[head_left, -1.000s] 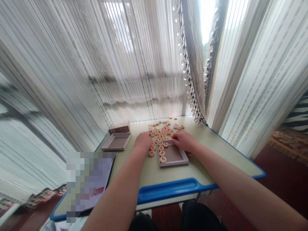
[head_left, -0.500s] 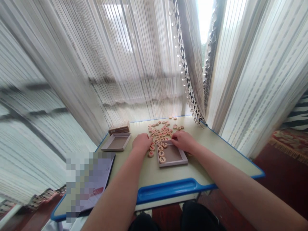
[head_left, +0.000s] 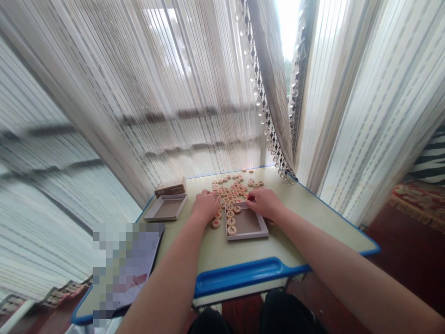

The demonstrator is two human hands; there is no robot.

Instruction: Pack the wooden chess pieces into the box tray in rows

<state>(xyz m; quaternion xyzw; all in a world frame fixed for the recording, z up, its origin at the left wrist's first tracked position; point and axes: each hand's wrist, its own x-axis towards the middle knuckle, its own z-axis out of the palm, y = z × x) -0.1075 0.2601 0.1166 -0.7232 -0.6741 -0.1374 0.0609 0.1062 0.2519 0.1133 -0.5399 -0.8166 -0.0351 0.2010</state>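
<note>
My left hand (head_left: 206, 205) is at the left edge of the loose Chinese chess pieces, its fingers bent together; what they hold, if anything, is hidden. My right hand (head_left: 264, 203) hovers over the far right corner of a shallow, pale lilac box (head_left: 247, 235), thumb and fingers pinched together, their contents too small to make out. Inside that box, round wooden chess pieces (head_left: 231, 221) with dark characters line the left wall, plus one beside them at the top. Red-marked pieces (head_left: 216, 223) lie in a column just left of the box. Many more pieces (head_left: 237, 189) are scattered behind it.
A second shallow tray (head_left: 166, 217) and a small brown box (head_left: 170, 186) stand at the table's left. Nearer lies a dark-edged tablet-like panel (head_left: 148, 260), partly pixelated. The table has a blue rim and a blue front groove (head_left: 239, 276). String curtains (head_left: 194, 93) hang behind.
The view has shifted slightly. My left hand's fingers reach a little further over the pieces beside it. My right hand stays by the box's far corner, and the pieces inside the box look unchanged.
</note>
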